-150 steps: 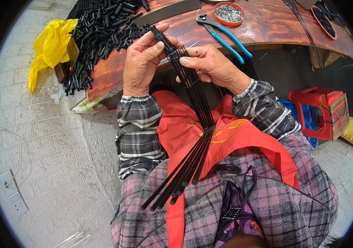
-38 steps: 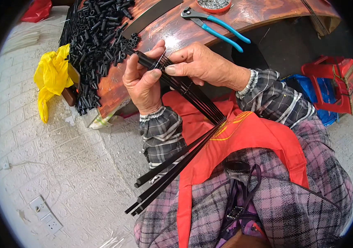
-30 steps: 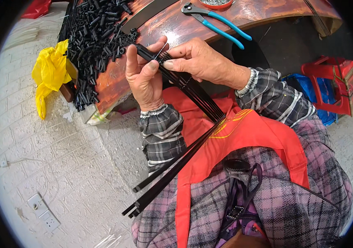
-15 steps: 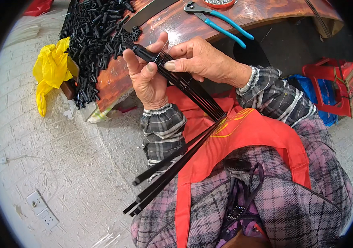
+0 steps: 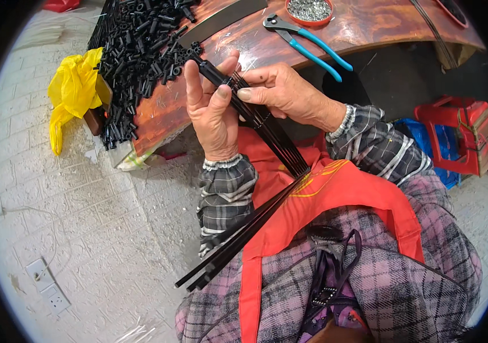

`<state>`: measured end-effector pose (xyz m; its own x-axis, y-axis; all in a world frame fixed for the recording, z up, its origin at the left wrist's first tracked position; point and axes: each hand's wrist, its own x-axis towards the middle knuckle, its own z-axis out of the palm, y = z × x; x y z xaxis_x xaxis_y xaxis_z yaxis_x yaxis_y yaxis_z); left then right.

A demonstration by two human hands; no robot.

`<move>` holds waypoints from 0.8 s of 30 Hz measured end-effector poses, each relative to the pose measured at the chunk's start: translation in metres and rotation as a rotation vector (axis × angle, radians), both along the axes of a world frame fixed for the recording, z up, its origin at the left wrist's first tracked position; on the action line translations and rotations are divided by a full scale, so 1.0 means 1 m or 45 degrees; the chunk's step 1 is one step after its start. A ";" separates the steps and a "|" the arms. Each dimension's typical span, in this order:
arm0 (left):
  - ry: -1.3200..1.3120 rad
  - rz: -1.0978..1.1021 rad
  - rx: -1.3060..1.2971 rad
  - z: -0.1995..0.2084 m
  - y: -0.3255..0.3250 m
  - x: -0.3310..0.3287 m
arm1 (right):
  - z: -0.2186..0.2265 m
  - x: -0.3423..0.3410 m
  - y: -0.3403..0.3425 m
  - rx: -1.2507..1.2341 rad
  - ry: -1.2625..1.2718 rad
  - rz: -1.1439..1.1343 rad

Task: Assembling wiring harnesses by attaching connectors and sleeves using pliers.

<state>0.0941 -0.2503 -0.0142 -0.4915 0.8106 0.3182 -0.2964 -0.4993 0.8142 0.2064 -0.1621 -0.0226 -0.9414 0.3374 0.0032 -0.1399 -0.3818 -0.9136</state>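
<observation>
A folded bundle of thin black rods, looking like an umbrella frame [image 5: 281,140], runs slantwise from my hands down across the red apron [image 5: 341,186]. My left hand [image 5: 215,123] holds its upper end, thumb against the rods, index finger raised away. From the other side, my right hand [image 5: 295,96] pinches the same bundle between thumb and fingers just below a black collar. What lies under the right fingertips is hidden. The rods' free ends stick out at the lower left, beside my left sleeve.
On the brown table [image 5: 364,23] lie heaped black tubular parts [image 5: 141,43], blue-handled cutting pliers [image 5: 312,50] and a red dish [image 5: 311,23] of small metal pieces. A yellow bag [image 5: 75,86] hangs at the left corner. A red stool [image 5: 466,131] stands right.
The rods' lower ends have come closer together. Both hands keep their grip, with only slight finger movement. The whole view has shifted a little.
</observation>
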 end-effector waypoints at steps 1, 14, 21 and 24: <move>-0.015 -0.008 0.012 0.003 -0.002 -0.002 | 0.007 -0.004 -0.005 -0.060 0.020 -0.081; -0.261 -0.361 0.102 0.011 -0.042 -0.044 | 0.017 -0.030 -0.041 -0.117 0.063 -0.045; -0.256 -0.394 0.125 0.008 -0.045 -0.053 | 0.015 -0.035 -0.044 -0.107 0.049 -0.048; -0.246 -0.412 0.114 0.008 -0.041 -0.053 | 0.017 -0.033 -0.041 -0.121 0.061 -0.038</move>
<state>0.0415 -0.2914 -0.0067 -0.2727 0.9069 0.3211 -0.5938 -0.4213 0.6855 0.1735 -0.2032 -0.0055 -0.9305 0.3661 0.0146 -0.1951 -0.4614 -0.8655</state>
